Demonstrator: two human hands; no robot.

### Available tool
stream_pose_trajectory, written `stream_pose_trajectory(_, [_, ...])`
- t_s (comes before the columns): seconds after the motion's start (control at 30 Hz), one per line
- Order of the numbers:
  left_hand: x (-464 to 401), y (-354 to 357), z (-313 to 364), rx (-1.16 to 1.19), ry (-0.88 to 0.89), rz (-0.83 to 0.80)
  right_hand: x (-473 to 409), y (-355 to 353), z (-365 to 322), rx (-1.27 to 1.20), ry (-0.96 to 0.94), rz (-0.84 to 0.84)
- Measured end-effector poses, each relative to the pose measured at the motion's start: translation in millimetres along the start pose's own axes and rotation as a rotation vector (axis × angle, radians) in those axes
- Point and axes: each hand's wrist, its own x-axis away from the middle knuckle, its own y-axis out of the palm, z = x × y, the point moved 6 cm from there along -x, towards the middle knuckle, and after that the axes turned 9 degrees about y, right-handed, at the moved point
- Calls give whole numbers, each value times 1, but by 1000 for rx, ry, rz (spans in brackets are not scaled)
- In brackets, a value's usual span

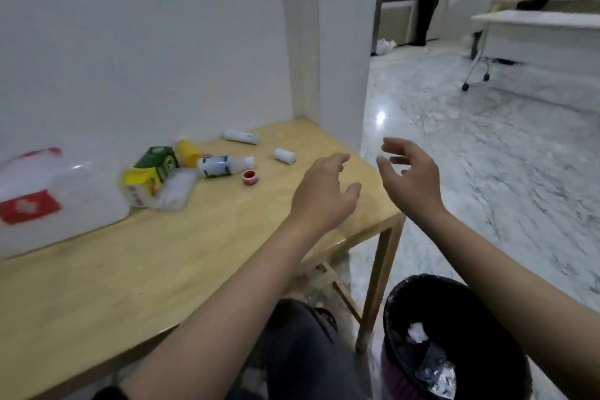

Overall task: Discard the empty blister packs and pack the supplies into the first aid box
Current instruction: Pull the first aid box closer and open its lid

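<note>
2 hands raised and holding nothing, with the supplies lying loose on the table to their left.

Nearest, the black-lined bin (454, 334) stands on the floor beside the table leg, with silvery foil that looks like blister packs (435, 370) already inside, so I judge discarding is done. Above it, the left hand (324, 195) hovers over the wooden table (162, 269), fingers loosely curled; the right hand (412, 175) hangs past the table's edge, fingers spread. Farther off and leftward lie a red tape roll (249, 177), a white bottle (224, 166) on its side, long axis running left to right, then boxes (149, 175) and the clear first aid box (48, 201) at far left. The left hand is nearer them all.
</note>
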Motion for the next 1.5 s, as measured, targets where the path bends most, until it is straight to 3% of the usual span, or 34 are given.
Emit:
stream_pose_trajectory(0.5, [109, -251, -148, -390, -301, 466, 64, 253, -183, -148, -391, -508])
stream_pose_trajectory(0.73, [176, -321, -200, -636, -326, 617, 102, 340, -227, -34, -657, -645])
stream_pose_trajectory(0.87, [190, -339, -233, -697, -325, 544, 106, 367, -230, 59, -731, -678])
stream_pose_trajectory(1.0, [192, -349, -255, -703, -294, 466, 105, 376, -228, 4, -746, -652])
stream_pose_trajectory(1.33, [191, -361, -257, -781, -93, 492, 104, 380, -223, -73, -717, -664])
stream_pose_trajectory(1.5, [198, -368, -251, -634, -190, 659, 103, 378, -223, -103, -707, -664])
